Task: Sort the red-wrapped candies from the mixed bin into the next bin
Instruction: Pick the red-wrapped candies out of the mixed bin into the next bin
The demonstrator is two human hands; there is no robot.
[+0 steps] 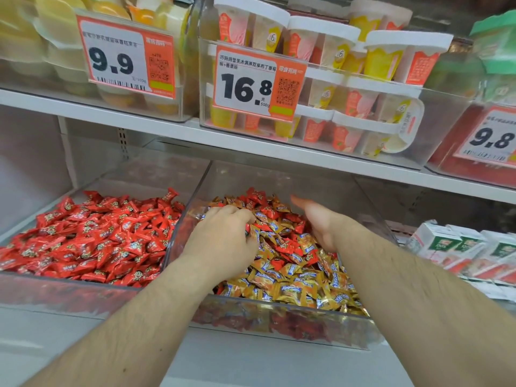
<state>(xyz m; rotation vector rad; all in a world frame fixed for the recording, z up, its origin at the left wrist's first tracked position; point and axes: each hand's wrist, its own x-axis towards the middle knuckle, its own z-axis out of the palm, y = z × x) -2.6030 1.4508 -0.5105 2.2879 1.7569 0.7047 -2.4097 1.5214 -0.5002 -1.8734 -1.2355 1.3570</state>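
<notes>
Two clear plastic bins sit side by side on the lower shelf, their long sides running back under the shelf above. The mixed bin (279, 317) on the right holds a heap of gold-wrapped candies (290, 291) with red-wrapped candies (282, 219) scattered through it, mostly toward the middle and back. The wrappers lie every which way, twisted ends pointing in no common direction. The next bin (69, 291), to the left, is filled with red candies only; the two share a clear dividing wall (192, 191), touching along their length.

The left hand (223, 236) is palm down in the mixed bin just beside that wall, fingers curled into the pile around candies; exactly which pieces it grips is hidden under the fingers. The right hand (321, 222) rests at the right side of the same heap, fingers straight and relaxed, edge down against the candies, holding nothing.

Open room lies above both bins up to the white shelf (167, 129) overhead, and the back of the mixed bin is bare. On that upper shelf stand pudding cups (329, 43) in clear boxes behind price tags reading 9.9 (111, 62) and 16.8 (245, 88). Small cartons (460, 247) at the far right are blurred and cut off.
</notes>
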